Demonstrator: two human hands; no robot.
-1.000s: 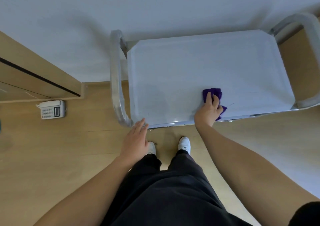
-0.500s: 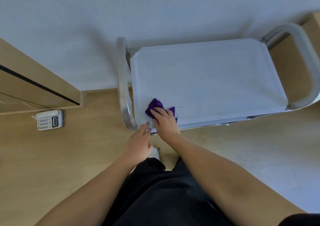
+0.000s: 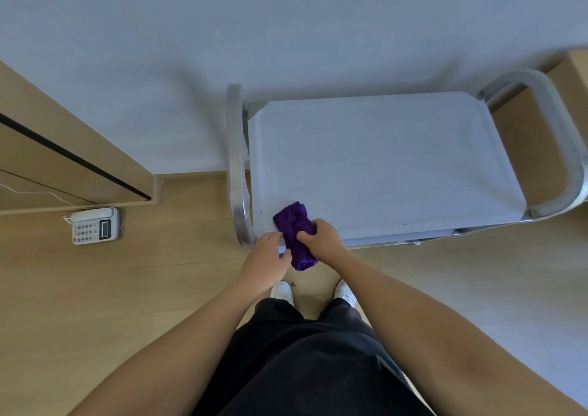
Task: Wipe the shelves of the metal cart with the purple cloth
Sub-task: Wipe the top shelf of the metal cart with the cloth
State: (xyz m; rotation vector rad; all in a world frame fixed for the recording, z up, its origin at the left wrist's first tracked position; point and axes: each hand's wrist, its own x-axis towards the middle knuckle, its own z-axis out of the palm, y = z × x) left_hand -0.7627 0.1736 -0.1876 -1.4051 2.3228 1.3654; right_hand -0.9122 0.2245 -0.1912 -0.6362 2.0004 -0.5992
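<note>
While cloth (image 3: 294, 228) overhangs near-left corner of shelf (image 3: 381, 161) | right grip (image 3: 322, 240) clamped on it | left grip (image 3: 266, 256) apart, resting on shelf edge beside cloth | phone (image 3: 94, 225) on floor (image 3: 95, 294)

Wood floor (image 3: 95, 288), white wall (image 3: 286, 27), telephone (image 3: 94, 225)

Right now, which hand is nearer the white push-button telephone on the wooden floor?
Left. The left hand sits at the front corner of the metal cart, towards the white telephone; the right hand, gripping the purple cloth, lies beyond it, farther off.
</note>
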